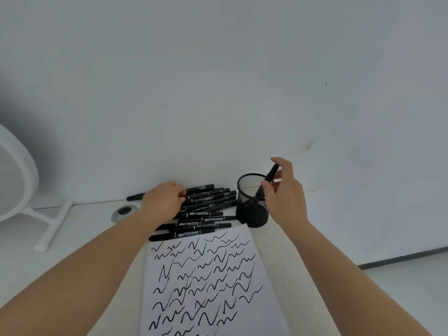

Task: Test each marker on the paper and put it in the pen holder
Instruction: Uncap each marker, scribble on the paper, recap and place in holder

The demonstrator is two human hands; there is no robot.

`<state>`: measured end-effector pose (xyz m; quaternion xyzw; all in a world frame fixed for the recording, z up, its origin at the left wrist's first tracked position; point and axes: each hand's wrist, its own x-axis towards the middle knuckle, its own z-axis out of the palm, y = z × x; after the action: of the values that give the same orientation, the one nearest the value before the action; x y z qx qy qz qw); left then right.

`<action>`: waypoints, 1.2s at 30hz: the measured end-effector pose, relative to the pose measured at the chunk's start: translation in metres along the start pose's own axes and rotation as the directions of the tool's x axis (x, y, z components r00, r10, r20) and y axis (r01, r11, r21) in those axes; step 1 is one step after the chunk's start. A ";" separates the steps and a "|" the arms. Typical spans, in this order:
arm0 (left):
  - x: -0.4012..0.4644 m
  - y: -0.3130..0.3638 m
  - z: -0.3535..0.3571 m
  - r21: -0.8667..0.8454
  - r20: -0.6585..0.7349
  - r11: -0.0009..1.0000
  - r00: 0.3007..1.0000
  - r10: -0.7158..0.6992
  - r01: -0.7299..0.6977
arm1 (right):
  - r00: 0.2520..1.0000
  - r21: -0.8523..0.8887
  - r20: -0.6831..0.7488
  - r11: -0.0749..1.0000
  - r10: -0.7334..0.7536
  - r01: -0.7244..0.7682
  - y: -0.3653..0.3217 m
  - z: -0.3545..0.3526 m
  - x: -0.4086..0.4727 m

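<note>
A white sheet of paper [208, 282] covered in black squiggles lies in front of me. Beyond it lies a pile of several black markers [206, 209]. My left hand [163, 201] rests on the pile's left end, its fingers curled on a marker there. To the right stands a black mesh pen holder [252, 204]. My right hand [284, 192] is beside and above its rim and pinches a black marker [268, 179], which stands tilted with its lower end inside the holder.
The white table meets a white wall just behind the markers. One stray marker [135, 196] lies at the wall, left of my left hand. A round cable grommet [124, 211] sits in the tabletop. A white chair [21, 190] stands at the left.
</note>
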<state>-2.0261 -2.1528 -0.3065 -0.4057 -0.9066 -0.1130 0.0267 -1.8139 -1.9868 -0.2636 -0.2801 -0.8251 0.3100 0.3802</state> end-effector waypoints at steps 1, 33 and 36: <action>0.003 -0.003 0.002 0.017 0.010 1.000 1.000 -0.011 0.010 | 1.000 -0.016 0.001 1.000 -0.020 0.020 0.001 0.001 0.000; 0.009 -0.007 -0.003 0.113 0.192 0.993 0.981 0.014 -0.036 | 0.982 -0.171 0.142 0.974 -0.123 0.146 -0.002 0.013 -0.010; 0.004 -0.011 -0.008 0.060 0.138 0.998 0.990 -0.040 0.032 | 0.980 -0.222 0.126 0.959 -0.154 0.179 0.001 0.013 -0.011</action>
<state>-2.0378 -2.1586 -0.3003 -0.3950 -0.9164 -0.0590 -0.0269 -1.8181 -1.9985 -0.2761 -0.2351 -0.8956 0.1932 0.3245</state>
